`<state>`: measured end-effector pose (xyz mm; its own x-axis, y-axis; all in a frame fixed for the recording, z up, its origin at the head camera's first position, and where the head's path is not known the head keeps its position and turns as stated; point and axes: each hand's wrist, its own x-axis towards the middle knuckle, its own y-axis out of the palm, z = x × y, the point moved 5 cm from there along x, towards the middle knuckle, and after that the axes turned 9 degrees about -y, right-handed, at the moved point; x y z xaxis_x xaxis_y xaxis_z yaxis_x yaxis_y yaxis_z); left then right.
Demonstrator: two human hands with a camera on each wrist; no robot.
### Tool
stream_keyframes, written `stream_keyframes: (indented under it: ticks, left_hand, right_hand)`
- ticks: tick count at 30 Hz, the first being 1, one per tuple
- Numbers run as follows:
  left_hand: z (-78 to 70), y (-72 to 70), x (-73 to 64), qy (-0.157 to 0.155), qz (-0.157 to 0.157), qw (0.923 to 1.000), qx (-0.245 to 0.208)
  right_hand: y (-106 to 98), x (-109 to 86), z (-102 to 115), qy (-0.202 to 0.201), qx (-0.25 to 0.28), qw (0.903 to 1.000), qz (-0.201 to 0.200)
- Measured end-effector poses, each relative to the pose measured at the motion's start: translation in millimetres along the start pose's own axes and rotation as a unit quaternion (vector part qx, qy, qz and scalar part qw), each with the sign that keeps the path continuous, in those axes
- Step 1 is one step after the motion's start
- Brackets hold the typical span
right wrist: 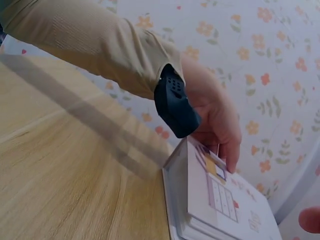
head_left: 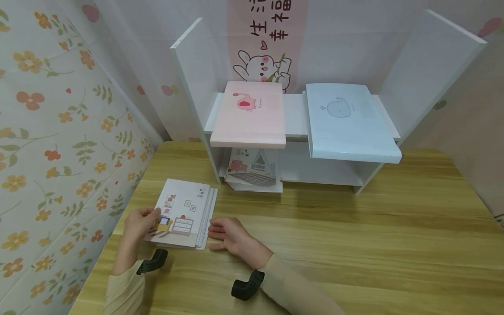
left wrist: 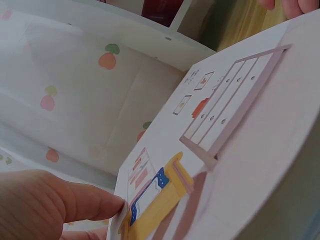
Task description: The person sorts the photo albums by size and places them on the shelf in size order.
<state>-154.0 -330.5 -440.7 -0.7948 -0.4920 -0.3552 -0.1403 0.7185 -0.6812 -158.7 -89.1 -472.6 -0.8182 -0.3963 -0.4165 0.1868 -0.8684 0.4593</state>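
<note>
A small stack of white picture books (head_left: 179,221) lies at the left of the wooden table, the top cover printed with a chest of drawers and a yellow chair. At the stack's left edge my left hand (head_left: 138,226) pinches the top book, thumb on the cover and the other fingers mostly hidden under the edge. That cover (left wrist: 250,130) fills much of the left wrist view, tilted. My right hand (head_left: 236,239) is beside the stack's right edge, fingers loosely bent and holding nothing. Only one fingertip of it (right wrist: 311,220) shows in the right wrist view.
A white desktop shelf (head_left: 323,170) stands at the back. On its upper board lie a pink elephant book (head_left: 252,120) and a light blue whale book (head_left: 348,122). More books (head_left: 253,170) lie in its lower left. A floral curtain (head_left: 59,144) hangs along the left side.
</note>
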Motion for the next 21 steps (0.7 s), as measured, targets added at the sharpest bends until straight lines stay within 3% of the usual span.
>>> stream_keyframes:
  ticks: [10,21]
  left_hand:
    - [0.8,-0.4,-0.1,-0.006,0.006,1.0000,-0.001]
    - [-0.2,0.1,-0.3,-0.003,0.026,0.9997,0.000]
  right_hand:
    - [4,-1.1,-1,-0.003,0.022,0.9996,-0.015]
    - [15,-8.0,5,0.011,0.009,0.9995,-0.029]
